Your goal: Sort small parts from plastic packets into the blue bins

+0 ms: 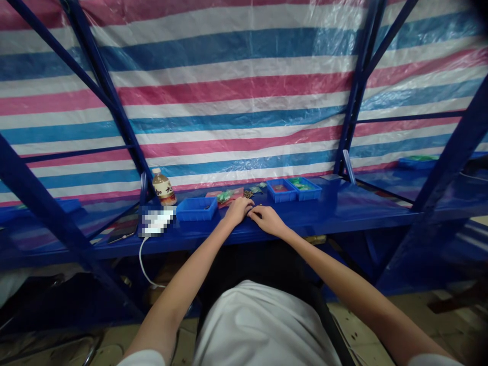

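Note:
My left hand (239,209) rests over the blue table with its fingers curled toward the middle. Close beside it, my right hand (268,220) has its thumb and fingertips pinched together, almost meeting the left fingertips. Whatever the fingers hold is too small to make out. Just beyond my left fingers lies a small heap of brownish, metallic-looking pieces (248,193). Left of the heap, green and clear plastic packets (224,195) lie on a reddish sheet (238,192). Another little clear packet (256,189) lies behind my right hand.
An open blue bin (196,215) stands at left, with two blue bins, one with reddish contents (280,188) and one with green (301,184), at right. A labelled bottle (163,189) stands behind a blurred-out device (156,221) with a white cable (142,262). Blue posts (348,101) flank the table.

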Available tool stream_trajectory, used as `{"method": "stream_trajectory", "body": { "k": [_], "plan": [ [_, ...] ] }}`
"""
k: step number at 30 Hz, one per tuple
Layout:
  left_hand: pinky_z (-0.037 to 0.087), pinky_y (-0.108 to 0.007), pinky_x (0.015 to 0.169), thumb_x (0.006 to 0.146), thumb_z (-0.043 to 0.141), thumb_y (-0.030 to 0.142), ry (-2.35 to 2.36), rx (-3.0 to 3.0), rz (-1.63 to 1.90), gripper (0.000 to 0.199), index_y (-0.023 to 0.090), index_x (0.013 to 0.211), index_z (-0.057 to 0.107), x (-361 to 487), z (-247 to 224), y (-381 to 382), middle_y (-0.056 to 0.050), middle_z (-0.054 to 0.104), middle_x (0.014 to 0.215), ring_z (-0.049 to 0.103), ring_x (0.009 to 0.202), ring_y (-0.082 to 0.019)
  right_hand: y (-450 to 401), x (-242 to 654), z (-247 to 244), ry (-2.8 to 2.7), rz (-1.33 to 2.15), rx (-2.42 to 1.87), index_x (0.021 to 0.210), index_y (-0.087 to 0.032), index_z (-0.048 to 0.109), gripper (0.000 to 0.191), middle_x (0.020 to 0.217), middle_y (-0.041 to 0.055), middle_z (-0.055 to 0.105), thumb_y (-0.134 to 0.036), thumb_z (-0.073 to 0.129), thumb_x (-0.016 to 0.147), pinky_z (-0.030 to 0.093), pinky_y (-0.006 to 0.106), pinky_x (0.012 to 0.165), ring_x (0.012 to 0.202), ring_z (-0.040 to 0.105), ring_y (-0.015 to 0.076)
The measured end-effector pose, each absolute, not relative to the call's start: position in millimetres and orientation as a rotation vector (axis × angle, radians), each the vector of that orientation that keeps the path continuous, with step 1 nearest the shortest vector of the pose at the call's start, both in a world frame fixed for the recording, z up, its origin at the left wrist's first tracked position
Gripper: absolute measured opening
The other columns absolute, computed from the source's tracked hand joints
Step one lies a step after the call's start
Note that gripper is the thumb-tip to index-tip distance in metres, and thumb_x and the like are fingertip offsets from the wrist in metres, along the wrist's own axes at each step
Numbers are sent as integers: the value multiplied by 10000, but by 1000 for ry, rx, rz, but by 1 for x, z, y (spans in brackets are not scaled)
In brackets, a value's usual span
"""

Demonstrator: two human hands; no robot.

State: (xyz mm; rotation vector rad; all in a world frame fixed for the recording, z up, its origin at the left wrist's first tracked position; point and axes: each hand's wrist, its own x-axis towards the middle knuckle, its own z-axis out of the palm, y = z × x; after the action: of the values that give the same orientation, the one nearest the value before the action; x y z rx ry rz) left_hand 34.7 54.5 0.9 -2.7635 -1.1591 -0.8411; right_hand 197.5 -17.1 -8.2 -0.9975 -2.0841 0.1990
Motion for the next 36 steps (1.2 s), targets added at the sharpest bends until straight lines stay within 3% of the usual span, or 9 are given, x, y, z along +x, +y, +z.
{"method": "stream_trajectory", "body": {
  "k": [4,14,19,24,36],
  "plan": [
    [489,-315,824,852,539,152,-1129,-2765,-834,243,175,1038,694,33,2,46,-83,696,970,637,915,-211,-15,197,-10,-2077,214,-975,947,-222,724,241,927,35,742,-261,486,942,417,266,783,819,664,189],
    [475,-313,800,820,553,46,-1105,-2717,-973,258,170,980,715,31,-2,31,-63,709,911,623,848,-197,-15,199,-10,-2052,255,-1010,862,-192,708,260,819,47,726,-279,476,944,403,252,682,722,643,172],
    [481,-289,775,836,621,108,-1166,-2714,-1110,209,185,1011,706,25,-3,17,-49,723,941,642,838,-184,-11,199,-13,-1923,331,-1064,871,-184,654,178,779,30,707,-275,507,911,411,239,632,674,630,151],
    [484,-269,736,810,686,161,-1198,-2780,-1057,326,190,1134,666,24,-6,8,-45,716,899,649,784,-175,-5,200,-18,-1834,371,-1086,856,-193,607,82,769,19,690,-256,555,861,442,244,647,698,642,154],
    [463,-258,729,845,643,195,-1148,-2833,-1005,187,181,1028,678,24,-5,2,-44,695,898,624,810,-171,-8,202,-14,-1875,395,-1069,778,-197,569,51,725,-5,654,-224,611,792,435,239,628,671,613,142]
  ]
}}
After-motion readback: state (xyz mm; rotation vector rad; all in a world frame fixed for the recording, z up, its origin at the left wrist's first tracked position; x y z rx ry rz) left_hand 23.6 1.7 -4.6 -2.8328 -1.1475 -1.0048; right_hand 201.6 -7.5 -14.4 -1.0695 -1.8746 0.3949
